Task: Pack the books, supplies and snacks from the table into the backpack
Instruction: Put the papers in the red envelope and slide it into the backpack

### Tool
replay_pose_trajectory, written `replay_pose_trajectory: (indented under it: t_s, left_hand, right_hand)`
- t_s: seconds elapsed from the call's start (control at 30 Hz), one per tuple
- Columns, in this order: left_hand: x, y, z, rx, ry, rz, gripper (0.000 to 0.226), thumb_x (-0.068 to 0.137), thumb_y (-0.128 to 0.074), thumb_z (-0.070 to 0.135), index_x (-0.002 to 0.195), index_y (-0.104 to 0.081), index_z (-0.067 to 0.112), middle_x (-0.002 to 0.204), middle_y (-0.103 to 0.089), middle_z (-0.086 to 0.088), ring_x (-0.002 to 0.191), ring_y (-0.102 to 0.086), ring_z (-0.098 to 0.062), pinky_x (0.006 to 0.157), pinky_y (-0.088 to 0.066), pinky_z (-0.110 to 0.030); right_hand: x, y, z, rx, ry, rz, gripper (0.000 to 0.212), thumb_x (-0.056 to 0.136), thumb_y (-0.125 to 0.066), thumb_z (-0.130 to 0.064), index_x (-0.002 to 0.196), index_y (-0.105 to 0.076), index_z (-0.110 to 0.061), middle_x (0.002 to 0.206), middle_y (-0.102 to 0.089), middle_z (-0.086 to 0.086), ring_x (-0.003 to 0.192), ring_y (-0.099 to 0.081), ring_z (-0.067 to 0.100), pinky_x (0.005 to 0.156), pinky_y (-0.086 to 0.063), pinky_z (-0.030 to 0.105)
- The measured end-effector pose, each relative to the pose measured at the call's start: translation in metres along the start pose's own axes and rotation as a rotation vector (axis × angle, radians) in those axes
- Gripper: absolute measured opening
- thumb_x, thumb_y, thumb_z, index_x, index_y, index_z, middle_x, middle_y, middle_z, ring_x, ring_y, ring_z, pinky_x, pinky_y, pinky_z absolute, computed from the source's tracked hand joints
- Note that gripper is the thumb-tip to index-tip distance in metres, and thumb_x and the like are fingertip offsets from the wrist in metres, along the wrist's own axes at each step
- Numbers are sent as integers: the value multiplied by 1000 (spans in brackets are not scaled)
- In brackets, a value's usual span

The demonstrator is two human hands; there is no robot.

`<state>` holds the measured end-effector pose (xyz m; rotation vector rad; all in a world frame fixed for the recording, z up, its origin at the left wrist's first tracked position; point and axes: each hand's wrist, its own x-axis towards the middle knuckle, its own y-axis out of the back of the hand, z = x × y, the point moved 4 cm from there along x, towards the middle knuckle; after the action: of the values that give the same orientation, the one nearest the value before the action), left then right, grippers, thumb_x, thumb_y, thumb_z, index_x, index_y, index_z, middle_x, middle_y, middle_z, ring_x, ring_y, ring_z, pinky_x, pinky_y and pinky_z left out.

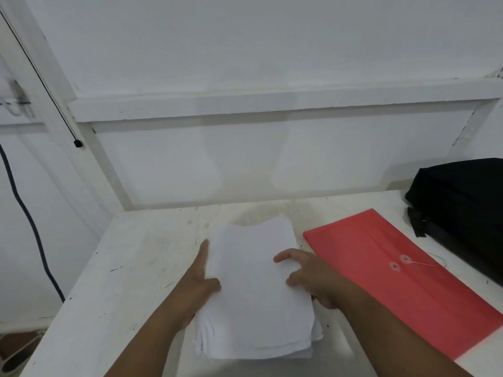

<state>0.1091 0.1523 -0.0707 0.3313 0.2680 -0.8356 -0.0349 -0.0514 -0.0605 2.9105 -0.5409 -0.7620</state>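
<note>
A thick stack of white paper (255, 303) lies on the white table (130, 268) in front of me. My left hand (198, 284) grips its left edge, thumb on top and index finger stretched along the side. My right hand (310, 276) holds the right edge, fingers curled over the top sheets. A red string-tie envelope (394, 278) lies flat to the right of the stack. The black backpack (462, 202) sits at the table's far right, partly cut off by the frame.
A white wall with a ledge (272, 104) stands right behind the table. A dark cable (24, 213) hangs down at the left, beyond the table's edge. Shoes (16, 355) lie on the floor at the lower left.
</note>
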Motion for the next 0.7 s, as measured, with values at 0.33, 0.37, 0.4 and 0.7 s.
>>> replay_pose_trajectory:
  t_s: [0.33,0.37,0.4,0.7]
  left_hand:
    - [-16,-24,68,495,-956,659,41,93,-43,-4,123,-52,24,112,-55,3,95,-51,-5,78,-47,-5]
    - [-13,-30,59,486,-945,631,43,93,-41,-4,124,-50,24,112,-55,1,95,-53,-9,79,-51,-12]
    - [-11,-35,49,479,-915,592,45,93,-39,-5,125,-49,26,113,-56,-1,98,-55,-11,81,-54,-19]
    - [-11,-58,33,433,-713,574,56,93,-45,-13,119,-47,36,116,-55,3,96,-55,-15,88,-49,-19]
  right_hand:
    - [-25,-6,-49,-582,936,705,35,98,-48,-5,122,-60,-27,82,-65,2,56,-54,9,51,-43,13]
    - [-20,-10,-36,-591,913,688,33,99,-46,-8,122,-60,-28,79,-66,3,56,-56,9,52,-43,11]
    - [-15,-13,-22,-598,878,662,32,99,-45,-11,121,-60,-29,82,-69,3,60,-59,10,56,-45,12]
    - [-30,-2,-3,-577,787,627,36,98,-45,-10,127,-62,-25,95,-72,-7,60,-52,-4,61,-45,10]
